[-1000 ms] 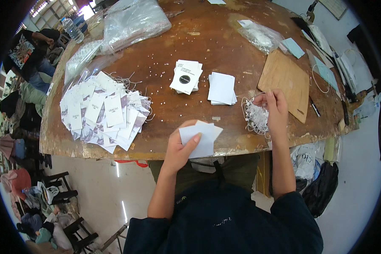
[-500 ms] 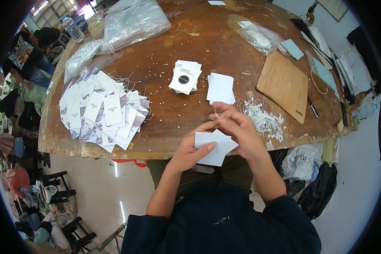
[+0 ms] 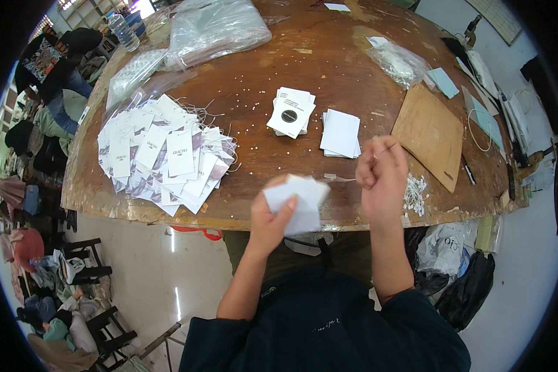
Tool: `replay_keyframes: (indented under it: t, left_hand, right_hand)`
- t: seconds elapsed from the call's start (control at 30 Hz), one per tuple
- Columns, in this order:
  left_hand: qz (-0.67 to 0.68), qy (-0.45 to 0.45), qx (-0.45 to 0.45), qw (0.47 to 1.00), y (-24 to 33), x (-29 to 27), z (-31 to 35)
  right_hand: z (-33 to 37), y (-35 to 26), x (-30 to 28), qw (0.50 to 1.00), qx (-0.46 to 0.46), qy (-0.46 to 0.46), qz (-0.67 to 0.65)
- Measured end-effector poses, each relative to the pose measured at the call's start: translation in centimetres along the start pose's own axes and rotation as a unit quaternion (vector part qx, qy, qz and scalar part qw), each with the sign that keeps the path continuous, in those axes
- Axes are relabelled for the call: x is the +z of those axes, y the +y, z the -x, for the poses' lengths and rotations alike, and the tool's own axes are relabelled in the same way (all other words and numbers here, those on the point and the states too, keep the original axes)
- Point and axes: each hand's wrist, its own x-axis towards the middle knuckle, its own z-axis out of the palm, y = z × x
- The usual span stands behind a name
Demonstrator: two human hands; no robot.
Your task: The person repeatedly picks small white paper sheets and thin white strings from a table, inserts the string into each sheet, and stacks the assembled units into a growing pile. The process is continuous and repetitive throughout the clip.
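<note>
My left hand [image 3: 268, 218] grips a few white cards [image 3: 305, 211] near the table's front edge, its thumb lying across the top one. A thin pale string [image 3: 342, 179] stretches from beside the cards toward my right hand [image 3: 381, 173], whose fingers are pinched and raised above the table. Under and behind my right wrist lies a bunch of white looped strings [image 3: 415, 195]. Beyond my hands are a stack of printed cards [image 3: 289, 110] with a black circle and a stack of blank white cards [image 3: 341, 132]. A heap of white tags with strings [image 3: 158, 152] spreads to the left.
Small white beads dot the wooden table [image 3: 304, 77]. Clear plastic bags [image 3: 220, 31] lie at the far left, near a bottle [image 3: 124, 32]. On the right are a wooden board [image 3: 429, 133], a bag of white strings [image 3: 395, 64] and a black pen [image 3: 469, 170].
My right hand has moved right and slightly up, away from the cards, drawing the string out. My left hand has shifted slightly left with the cards. The whole view has shifted a little.
</note>
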Motion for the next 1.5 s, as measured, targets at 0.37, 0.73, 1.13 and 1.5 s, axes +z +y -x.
replay_keyframes:
  t: [0.37, 0.73, 1.13, 1.5]
  left_hand:
    - [-0.208, 0.071, 0.171, 0.961, 1.2, -0.2, -1.1]
    - [-0.522, 0.035, 0.479, 0.705, 1.6, -2.4, -2.1]
    - [-0.671, 0.163, 0.446, 0.569, 5.9, -9.4, -5.1]
    - [-0.627, 0.141, 0.283, 0.712, 5.7, -9.4, -4.7]
  right_hand:
    - [2.2, 3.7, 3.9, 0.888, -0.092, -0.146, 0.427]
    - [1.9, 3.4, 3.5, 0.965, 0.174, -0.124, 0.154]
    - [-7.7, 4.3, 2.2, 0.906, -0.151, -0.021, 0.394]
    - [-8.1, 5.9, 2.8, 0.656, -0.129, -0.109, 0.735]
